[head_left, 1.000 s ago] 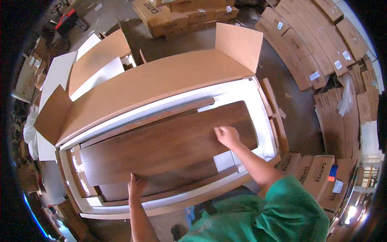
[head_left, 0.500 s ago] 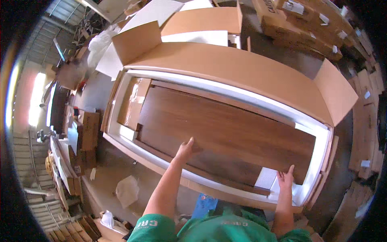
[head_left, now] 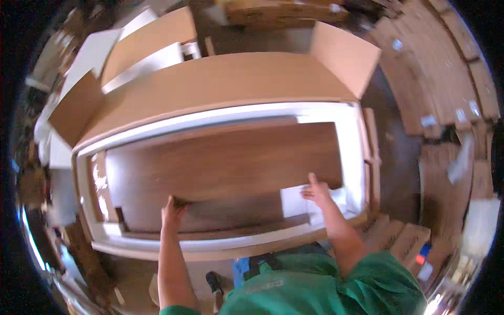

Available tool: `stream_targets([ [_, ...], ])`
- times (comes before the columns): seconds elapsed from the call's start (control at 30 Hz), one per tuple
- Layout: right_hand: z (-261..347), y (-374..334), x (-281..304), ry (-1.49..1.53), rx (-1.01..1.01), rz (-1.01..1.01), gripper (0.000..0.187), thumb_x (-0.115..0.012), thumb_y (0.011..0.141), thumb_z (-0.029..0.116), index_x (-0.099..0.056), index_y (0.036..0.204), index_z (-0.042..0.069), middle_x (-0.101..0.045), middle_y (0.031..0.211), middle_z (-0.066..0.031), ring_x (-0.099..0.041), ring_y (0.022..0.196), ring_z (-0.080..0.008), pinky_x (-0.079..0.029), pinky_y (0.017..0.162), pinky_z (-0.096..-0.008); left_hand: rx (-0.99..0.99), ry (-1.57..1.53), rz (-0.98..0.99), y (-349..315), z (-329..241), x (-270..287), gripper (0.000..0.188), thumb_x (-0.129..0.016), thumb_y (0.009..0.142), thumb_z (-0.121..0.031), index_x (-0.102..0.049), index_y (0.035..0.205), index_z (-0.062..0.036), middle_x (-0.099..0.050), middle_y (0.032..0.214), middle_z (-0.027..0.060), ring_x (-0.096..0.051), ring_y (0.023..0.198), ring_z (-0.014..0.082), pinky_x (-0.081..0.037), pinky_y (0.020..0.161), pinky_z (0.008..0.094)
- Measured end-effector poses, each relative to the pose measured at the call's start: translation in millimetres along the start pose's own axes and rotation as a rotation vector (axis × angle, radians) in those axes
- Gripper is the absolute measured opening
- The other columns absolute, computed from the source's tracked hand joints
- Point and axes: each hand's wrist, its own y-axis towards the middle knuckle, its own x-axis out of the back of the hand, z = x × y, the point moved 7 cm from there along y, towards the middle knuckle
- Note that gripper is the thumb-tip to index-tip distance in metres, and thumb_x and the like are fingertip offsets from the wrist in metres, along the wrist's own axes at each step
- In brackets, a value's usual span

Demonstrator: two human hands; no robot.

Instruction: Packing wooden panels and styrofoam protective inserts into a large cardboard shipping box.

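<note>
Head view: brown wooden panel (head_left: 226,157) just beyond both hands, lying within the white foam frame (head_left: 350,142) of an open carton (head_left: 220,79). Long axis running left to right, across the front of both hands; near long edge closest to the fingers. Left hand (head_left: 172,214) at that edge — thumb pointing away, fingers bent and partly hidden, impossible to tell whether gripping or merely touching. Right hand (head_left: 317,193) partly open, thumb pointing away, fingers reaching leftward over a white foam piece (head_left: 292,203); no firm hold visible, contact with the panel unclear through blur. Right hand nearer its end of the panel — longer stretch left over beyond the left hand.
</note>
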Motion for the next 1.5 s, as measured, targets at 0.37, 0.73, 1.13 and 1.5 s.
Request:
stream_targets([
  [0.37,81,-29,-16,-0.734,0.361,0.017,0.044,-0.049,0.084,0.041,-0.054,0.089,-0.003,-0.061,0.067,-0.0149,-0.061,0.061,-0.0218,-0.049,0.056,-0.0348,0.112,0.611,-0.078,-32,4,-66,0.042,-0.061,0.078,-0.031,-0.049,0.107,-0.0023,-0.053,0.097,0.0144,-0.055,0.084,0.0259,-0.049,0.065,0.0343],
  [0.73,181,14,-35,-1.391,0.989,-0.475,0.052,-0.043,0.086,0.030,-0.026,0.132,0.011,-0.021,0.136,-0.0206,-0.021,0.125,-0.0389,-0.024,0.098,-0.0519,-0.354,1.662,0.096,-106,-29,-188,0.080,-0.061,0.072,-0.028,-0.017,0.137,-0.0161,-0.006,0.141,0.0207,-0.009,0.130,0.0369,-0.021,0.102,0.0450],
  [1.13,110,-65,-6,-1.686,0.964,0.057,0.070,-0.060,0.077,0.028,-0.022,0.135,0.021,-0.011,0.140,-0.0197,-0.014,0.127,-0.0392,-0.019,0.100,-0.0530,-0.330,1.467,-0.070,-128,-17,-197,0.062,-0.058,0.077,-0.028,-0.030,0.131,-0.0177,-0.038,0.130,0.0137,-0.036,0.120,0.0297,-0.026,0.097,0.0474],
  [1.5,48,-81,37,-1.686,1.120,0.314,0.043,-0.066,0.067,0.019,-0.054,0.108,0.010,-0.044,0.115,-0.0144,-0.040,0.108,-0.0330,-0.034,0.092,-0.0427,-0.745,0.919,-0.595,-302,20,-155,0.013,-0.059,0.077,-0.009,-0.061,0.090,-0.0084,-0.055,0.111,0.0118,-0.048,0.108,0.0312,-0.033,0.093,0.0444],
])
